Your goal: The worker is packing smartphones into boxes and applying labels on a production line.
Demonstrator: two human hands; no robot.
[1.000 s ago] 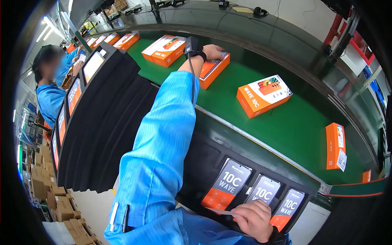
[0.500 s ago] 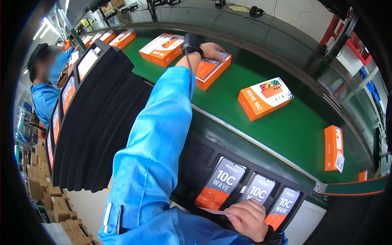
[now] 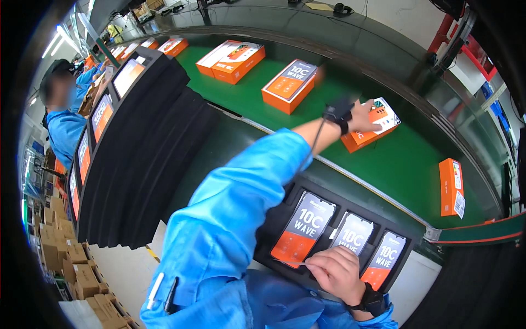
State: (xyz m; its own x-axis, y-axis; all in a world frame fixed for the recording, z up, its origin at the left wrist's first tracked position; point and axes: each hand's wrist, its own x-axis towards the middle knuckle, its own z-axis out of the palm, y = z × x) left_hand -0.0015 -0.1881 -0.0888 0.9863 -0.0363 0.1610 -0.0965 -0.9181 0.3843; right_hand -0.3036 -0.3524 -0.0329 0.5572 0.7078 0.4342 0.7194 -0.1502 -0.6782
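Observation:
My left hand (image 3: 362,117) reaches across the green conveyor, its fingers spread over the near end of a white-and-orange phone box (image 3: 385,116). Whether it grips the box or only touches it is hard to tell. Below, my right hand (image 3: 338,272) pinches a thin whitish strip (image 3: 297,263) above a black foam tray (image 3: 268,241). Three phones sit in the tray's slots: a left phone (image 3: 304,227), a middle phone (image 3: 352,233) partly behind my right hand, and a right phone (image 3: 386,257). On the belt, left of my left hand, an open orange box (image 3: 289,98) has a phone face up in it.
More phone boxes (image 3: 230,60) stand farther left on the green belt (image 3: 323,131); another orange box (image 3: 451,187) is at the right. A tall stack of black foam trays (image 3: 142,148) rises at my left. Beyond it is a co-worker in blue (image 3: 61,134). Cardboard boxes (image 3: 85,279) lie on the floor.
My left hand has left the open box holding the phone and moved right to the white-topped box. My right hand stays over the tray with the strip; the whole view has shifted slightly.

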